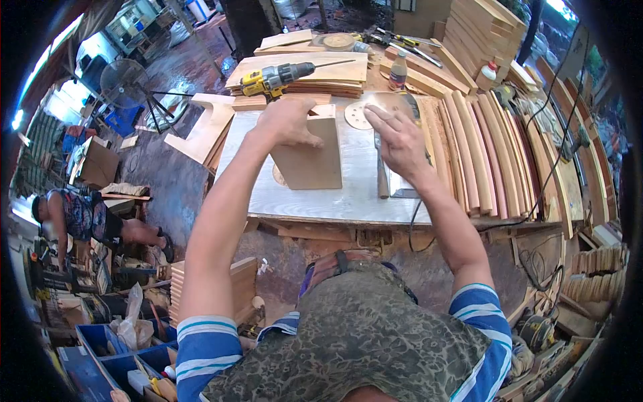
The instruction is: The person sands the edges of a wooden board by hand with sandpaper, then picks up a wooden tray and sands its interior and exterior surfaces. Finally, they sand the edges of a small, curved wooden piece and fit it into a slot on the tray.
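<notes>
Best keep that wooden box (310, 161) steady and the perforated sanding disc (355, 116) flat — the left hand (287, 124) clasps the box over the grey board (362, 164); the right hand (402, 139) meets the disc, pinching or merely touching, I can't tell. A cordless drill (276, 77) beyond and wooden slats (469, 151) alongside crowd the space.

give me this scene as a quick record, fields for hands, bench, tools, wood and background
left hand: gripping the top of a wooden piece
right hand: fingertips over or beside a pale perforated disc; contact unclear
bench: light grey top under the wooden piece
tools: yellow-and-black drill with a long bit, beyond the left hand
wood: row of curved strips beyond the right hand, to its right
background: fan and another person, both at left
</notes>
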A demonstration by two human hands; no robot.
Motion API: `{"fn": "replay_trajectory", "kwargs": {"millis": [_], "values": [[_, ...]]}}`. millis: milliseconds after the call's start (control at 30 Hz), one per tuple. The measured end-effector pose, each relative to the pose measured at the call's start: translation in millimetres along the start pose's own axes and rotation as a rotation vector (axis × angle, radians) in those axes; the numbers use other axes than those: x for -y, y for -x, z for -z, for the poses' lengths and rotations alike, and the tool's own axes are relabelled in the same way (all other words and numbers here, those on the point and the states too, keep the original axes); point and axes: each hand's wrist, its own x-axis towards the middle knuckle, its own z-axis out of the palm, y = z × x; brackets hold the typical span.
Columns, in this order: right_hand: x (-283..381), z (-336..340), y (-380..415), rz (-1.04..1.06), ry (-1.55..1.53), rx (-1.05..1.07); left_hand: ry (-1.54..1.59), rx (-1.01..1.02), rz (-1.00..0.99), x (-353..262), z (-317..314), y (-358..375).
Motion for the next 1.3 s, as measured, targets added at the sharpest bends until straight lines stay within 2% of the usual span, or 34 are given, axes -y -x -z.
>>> {"fn": "replay_trajectory", "kwargs": {"millis": [33,133,233,267,400,467,500,633,700,767,900,967,1067,1233,1300], "values": [[6,-3,4,-0.014,0.005,-0.004,-0.009,0.009,0.018,-1,0,1],[20,-20,3,-0.052,-0.227,-0.158,-0.005,0.014,0.016,-3,3,3],[37,-30,-6,0.023,-0.243,-0.096,0.016,0.046,0.019,-1,0,6],[41,-32,-13,0.106,-0.193,-0.081,0.021,0.022,-0.003,-1,-1,7],[32,-72,-23,0.002,-0.258,-0.173,0.047,-0.001,-0.04,-4,3,11],[38,-83,-15,0.014,-0.271,-0.23,0.059,-0.007,-0.042,3,-1,10],[43,-83,-13,0.025,-0.281,-0.287,0.072,-0.014,-0.047,5,0,8],[39,-82,-6,-0.105,-0.226,-0.187,0.078,0.006,-0.052,6,-5,4],[35,-85,-8,-0.098,-0.21,-0.214,0.066,0.049,-0.054,6,-1,-2],[37,-89,-7,0.041,-0.206,-0.375,0.053,0.03,-0.078,8,-4,-4],[40,-93,1,-0.056,-0.216,-0.329,0.03,-0.012,-0.112,12,-9,-9],[37,-99,-6,-0.101,-0.258,-0.343,0.022,0.035,-0.091,10,-4,-8],[49,-97,-2,0.013,-0.267,-0.444,0.028,0.049,-0.069,13,-1,-9],[32,-101,-6,-0.106,-0.26,-0.339,0.04,0.024,-0.102,11,-4,-11],[42,-96,-1,0.02,-0.281,-0.386,0.029,-0.007,-0.126,11,-1,-8]]}}
